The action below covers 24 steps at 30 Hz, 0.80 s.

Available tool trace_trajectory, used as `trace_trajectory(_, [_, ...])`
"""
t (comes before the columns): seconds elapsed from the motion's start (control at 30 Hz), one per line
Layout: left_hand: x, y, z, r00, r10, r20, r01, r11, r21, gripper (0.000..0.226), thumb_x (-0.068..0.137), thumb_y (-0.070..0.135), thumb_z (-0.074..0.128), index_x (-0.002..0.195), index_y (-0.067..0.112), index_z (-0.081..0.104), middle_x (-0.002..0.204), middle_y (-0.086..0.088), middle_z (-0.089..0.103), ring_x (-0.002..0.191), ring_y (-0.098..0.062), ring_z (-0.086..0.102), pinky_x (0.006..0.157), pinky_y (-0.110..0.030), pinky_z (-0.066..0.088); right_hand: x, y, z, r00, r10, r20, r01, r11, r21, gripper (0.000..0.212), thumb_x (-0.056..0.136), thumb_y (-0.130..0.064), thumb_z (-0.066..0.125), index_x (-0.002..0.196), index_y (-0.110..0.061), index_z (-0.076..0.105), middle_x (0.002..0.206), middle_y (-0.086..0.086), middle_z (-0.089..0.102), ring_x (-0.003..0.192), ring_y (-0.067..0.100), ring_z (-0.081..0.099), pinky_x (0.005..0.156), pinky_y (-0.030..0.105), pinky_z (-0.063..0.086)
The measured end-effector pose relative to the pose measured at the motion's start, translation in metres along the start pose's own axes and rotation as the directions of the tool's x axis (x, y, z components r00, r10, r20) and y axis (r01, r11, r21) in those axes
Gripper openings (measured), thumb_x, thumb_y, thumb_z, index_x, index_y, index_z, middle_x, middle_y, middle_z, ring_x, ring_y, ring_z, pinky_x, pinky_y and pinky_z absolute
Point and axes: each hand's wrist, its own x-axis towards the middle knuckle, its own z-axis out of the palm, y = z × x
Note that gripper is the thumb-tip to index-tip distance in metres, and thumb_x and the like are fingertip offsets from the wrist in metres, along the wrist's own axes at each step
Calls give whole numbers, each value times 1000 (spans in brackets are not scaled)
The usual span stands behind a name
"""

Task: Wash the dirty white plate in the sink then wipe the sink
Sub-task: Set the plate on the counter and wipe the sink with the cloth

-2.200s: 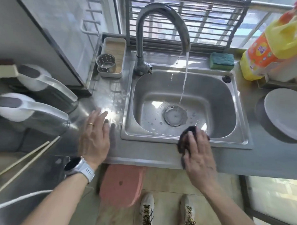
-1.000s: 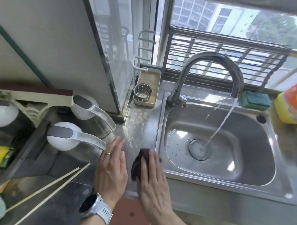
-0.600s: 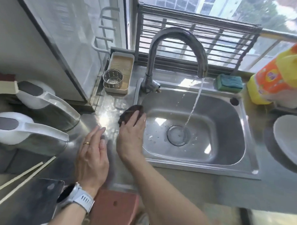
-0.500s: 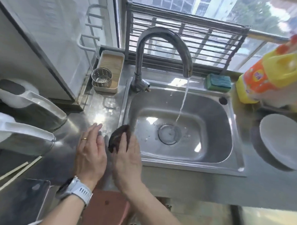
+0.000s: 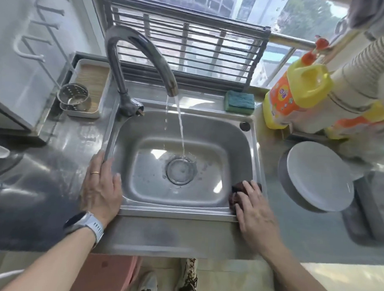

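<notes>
Countertop [image 5: 53, 183]: steel, wet and glaring on your left; your left hand braces where it meets the basin.
Sink [image 5: 248, 152]: stainless basin, nothing in it but water and droplets around the drain [image 5: 181, 171]. By the look of it you are on the wiping half of the job, working the near-right corner of the rim.
White plate [image 5: 317, 175]: out of the basin, resting on the counter to your right, well apart from the cloth. It looks clean from here, though I cannot judge its underside.
Faucet [image 5: 146, 53]: running, with the stream landing just beside the drain. Leave it on and every pass you wipe inside the basin gets re-wetted; splash can also reach the rim.
Detergent bottle [image 5: 296, 95]: stands at the back right, close behind the plate. A wide sweep of your right arm could knock it or nudge the plate.
Left hand [image 5: 101, 185]: flat, fingers spread and loosely extended over the sink's left edge, gripping nothing. On slick steel that prop could slide if you lean on it.
Right hand [image 5: 255, 207]: palm down, fingers extended, pressing the cloth onto the rim rather than clutching it.
Dark cloth [image 5: 235, 195]: bunched under your fingertips, half over the inner edge; pressed only, it could slip into the basin.
</notes>
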Motion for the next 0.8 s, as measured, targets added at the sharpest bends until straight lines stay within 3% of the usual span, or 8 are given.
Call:
trace_trajectory(0.1, [1, -1, 4, 999, 34, -2, -34, 999, 32, 49, 98, 21, 50, 145, 4, 52, 168, -11, 28, 155, -31, 28, 123, -49, 27, -4, -25, 11, 992, -128, -13, 129, 984, 122, 47, 103, -37, 33, 132, -12, 61, 149, 6, 50, 148, 22, 35, 125, 32, 17])
trace_trajectory(0.23, [0, 2, -2, 995, 96, -17, -94, 991, 92, 57, 96, 27, 43, 147, 2, 51, 168, -14, 28, 153, -33, 31, 126, -20, -7, 13, 25, 5, 967, -252, 20, 251, 966, 56, 46, 104, -36, 32, 126, -12, 65, 143, 4, 55, 146, 21, 38, 119, 40, 34])
trace_trajectory(0.37, [2, 4, -3, 996, 85, 6, -85, 990, 111, 60, 98, 29, 39, 150, 2, 46, 170, -11, 23, 156, -28, 26, 127, -21, -5, 54, 28, 6, 972, -223, -76, 229, 970, 81, 41, 104, -27, 34, 114, -7, 69, 131, 9, 62, 141, 23, 42, 116, 35, 33])
trace_trajectory(0.5, [8, 0, 1, 993, 110, 49, -116, 980, 160, 63, 101, 32, 35, 159, 8, 32, 173, -5, 12, 160, -20, 12, 129, -30, 6, 110, -36, -14, 986, -80, -145, 138, 883, 449, 33, 103, -21, 42, 121, -7, 66, 135, 5, 59, 137, 19, 47, 115, 36, 37])
trace_trajectory(0.57, [17, -4, 5, 989, 131, 67, -141, 974, 178, 62, 103, 34, 34, 161, 9, 29, 174, -5, 11, 160, -19, 11, 129, -30, 8, 141, -74, -25, 997, 52, -64, 11, 682, 731, 29, 104, -23, 47, 122, -15, 68, 128, 0, 65, 122, 18, 61, 107, 44, 47])
trace_trajectory(0.63, [34, -4, 5, 987, 150, 63, -159, 970, 182, 60, 104, 34, 33, 159, 9, 34, 172, -6, 17, 159, -20, 16, 128, -29, 10, 165, -112, -38, 974, 170, 150, -198, 315, 928, 28, 106, -30, 49, 114, -18, 72, 102, -2, 75, 88, 17, 72, 88, 43, 55])
trace_trajectory(0.73, [63, -1, 2, 984, 173, 52, -180, 965, 192, 55, 103, 31, 35, 153, 10, 45, 168, -8, 30, 155, -21, 27, 126, -27, 13, 194, -145, -52, 797, 146, 586, -515, -343, 785, 30, 101, -26, 60, 109, -1, 74, 88, 12, 76, 77, 23, 70, 78, 37, 55])
trace_trajectory(0.8, [76, -3, 2, 984, 166, 63, -176, 961, 214, 56, 104, 31, 33, 155, 12, 42, 170, -5, 26, 155, -19, 28, 124, -27, 11, 203, -154, -65, 762, 53, 645, -552, -467, 691, 30, 100, -23, 63, 111, 3, 73, 98, 19, 77, 81, 28, 74, 86, 40, 57])
